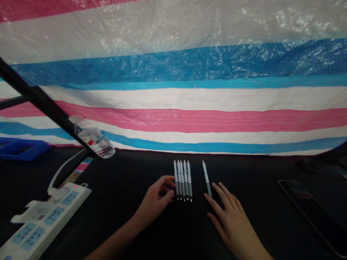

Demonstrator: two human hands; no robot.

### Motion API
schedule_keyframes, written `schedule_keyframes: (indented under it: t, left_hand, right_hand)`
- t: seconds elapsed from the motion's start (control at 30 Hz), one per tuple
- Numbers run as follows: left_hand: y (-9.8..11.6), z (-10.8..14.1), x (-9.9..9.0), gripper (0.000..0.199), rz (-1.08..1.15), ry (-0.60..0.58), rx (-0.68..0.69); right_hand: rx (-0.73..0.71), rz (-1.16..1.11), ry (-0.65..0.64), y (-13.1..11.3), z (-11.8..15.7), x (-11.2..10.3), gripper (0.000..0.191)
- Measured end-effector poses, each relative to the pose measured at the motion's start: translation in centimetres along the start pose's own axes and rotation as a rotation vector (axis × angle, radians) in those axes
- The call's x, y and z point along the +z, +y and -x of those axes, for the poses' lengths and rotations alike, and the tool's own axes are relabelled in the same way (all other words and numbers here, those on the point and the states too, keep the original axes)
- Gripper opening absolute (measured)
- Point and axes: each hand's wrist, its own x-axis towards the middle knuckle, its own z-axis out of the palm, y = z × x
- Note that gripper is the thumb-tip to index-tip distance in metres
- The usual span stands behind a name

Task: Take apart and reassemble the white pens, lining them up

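Note:
Several white and grey pens lie side by side in a row on the black table, tips toward me. A separate pen rests to their right, slightly slanted. My left hand is at the left edge of the row, fingers curved and apart, its fingertips close to the leftmost pen; nothing is held in it. Beside the lower end of the separate pen, my right hand has its fingers spread and holds nothing. Whether the fingertips touch that pen is unclear.
At the left are a white power strip with a plug and cable, a blue tray, and a tilted water bottle by a black bar. A dark phone-like device lies right. Striped sheeting hangs behind.

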Motion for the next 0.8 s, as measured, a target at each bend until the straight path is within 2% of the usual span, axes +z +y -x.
schedule_keyframes:
  t: [0.13,0.23,0.3,0.4,0.47,0.53,0.6,0.67,0.8]
  left_hand:
    - [0.1,3.5,1.4,0.029,0.05,-0.084,-0.061]
    - [-0.4,4.8,2.2,0.025,0.05,-0.087,-0.046]
    - [-0.7,5.0,2.4,0.023,0.034,-0.077,-0.019]
    - [-1.1,5.2,2.3,0.02,0.06,-0.061,0.021]
    - [-1.4,5.4,2.3,0.019,0.09,-0.056,0.034]
    - [-1.7,5.5,2.3,0.02,0.102,-0.061,0.032]
    - [-1.9,5.7,2.5,0.026,0.099,-0.075,0.025]
    - [-2.2,5.9,2.8,0.04,0.088,-0.078,0.026]
    - [-2.7,6.3,3.3,0.073,0.078,-0.102,0.087]
  right_hand:
    - [-0.008,0.037,-0.051,0.0,0.4,0.8,0.037]
    - [0.039,-0.045,-0.056,-0.3,0.5,0.6,0.031]
    - [0.082,-0.138,-0.011,-0.3,0.5,0.0,0.027]
    - [0.102,-0.299,0.111,-0.4,0.5,-1.0,0.02]
    - [0.112,-0.364,0.259,-0.6,0.9,-1.7,0.014]
    - [0.235,-0.407,0.407,-0.9,1.5,-2.2,0.011]
    - [0.37,-0.515,0.495,-1.1,2.1,-2.6,0.014]
    - [0.468,-0.761,0.45,-1.1,2.2,-3.0,0.013]
    - [0.632,-1.405,0.131,-1.3,1.1,-3.6,0.02]
